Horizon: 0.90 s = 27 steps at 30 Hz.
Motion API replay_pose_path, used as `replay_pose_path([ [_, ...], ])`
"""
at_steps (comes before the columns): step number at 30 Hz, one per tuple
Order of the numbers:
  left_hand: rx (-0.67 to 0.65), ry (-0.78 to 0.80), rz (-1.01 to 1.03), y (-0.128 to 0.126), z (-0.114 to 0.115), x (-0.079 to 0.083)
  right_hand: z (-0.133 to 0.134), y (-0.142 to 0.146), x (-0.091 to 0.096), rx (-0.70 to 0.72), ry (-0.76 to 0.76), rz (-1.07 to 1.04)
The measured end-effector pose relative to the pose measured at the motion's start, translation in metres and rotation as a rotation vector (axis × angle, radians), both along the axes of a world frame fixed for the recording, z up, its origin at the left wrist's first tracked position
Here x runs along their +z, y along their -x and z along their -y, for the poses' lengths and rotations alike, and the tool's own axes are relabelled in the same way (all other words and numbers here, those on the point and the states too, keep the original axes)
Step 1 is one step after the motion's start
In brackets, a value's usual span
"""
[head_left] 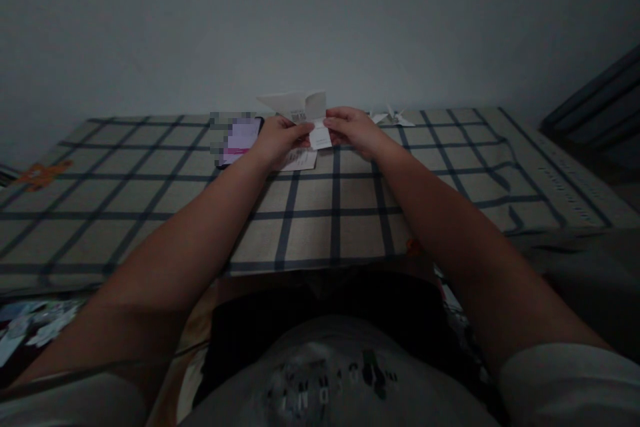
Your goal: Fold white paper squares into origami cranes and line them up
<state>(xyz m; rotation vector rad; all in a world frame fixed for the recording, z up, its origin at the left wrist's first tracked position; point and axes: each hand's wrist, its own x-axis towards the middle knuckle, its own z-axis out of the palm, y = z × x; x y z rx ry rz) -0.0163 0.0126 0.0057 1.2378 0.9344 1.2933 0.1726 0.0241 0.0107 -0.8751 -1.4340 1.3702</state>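
Note:
A partly folded sheet of white printed paper point(293, 104) is held up above the far half of the table. My left hand point(281, 139) pinches it from the left, thumb near its middle. From the right, my right hand point(353, 130) grips its other side with thumb and fingers together. A small flap of the sheet hangs down between the two hands. Under my left hand lies another printed paper point(301, 160), partly covered. Left of that hand is a phone point(243, 137) with a lit screen, partly pixelated.
A checked cloth point(190, 193) covers the table, which stands against a grey wall point(320, 20). Folded white paper pieces point(397, 117) lie beyond my right hand. An orange item point(45, 175) is at the left edge, and a dark slatted object point(595, 90) stands at the right.

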Motion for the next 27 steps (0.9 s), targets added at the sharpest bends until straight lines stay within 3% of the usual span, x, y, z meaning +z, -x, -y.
replay_pose_path([
  [9,-0.032,0.022,-0.039,0.0,-0.001,-0.001,-0.007,-0.002,-0.003,-0.047,-0.09,-0.015],
  [15,0.001,-0.018,-0.073,0.001,-0.003,0.0,-0.005,-0.003,-0.002,0.004,-0.014,-0.033],
  [20,-0.004,0.017,-0.064,0.001,-0.002,0.003,-0.011,-0.005,-0.009,0.013,-0.084,-0.035],
  [27,-0.018,0.025,-0.009,-0.002,0.006,0.004,-0.005,-0.005,-0.002,-0.01,-0.065,-0.017],
])
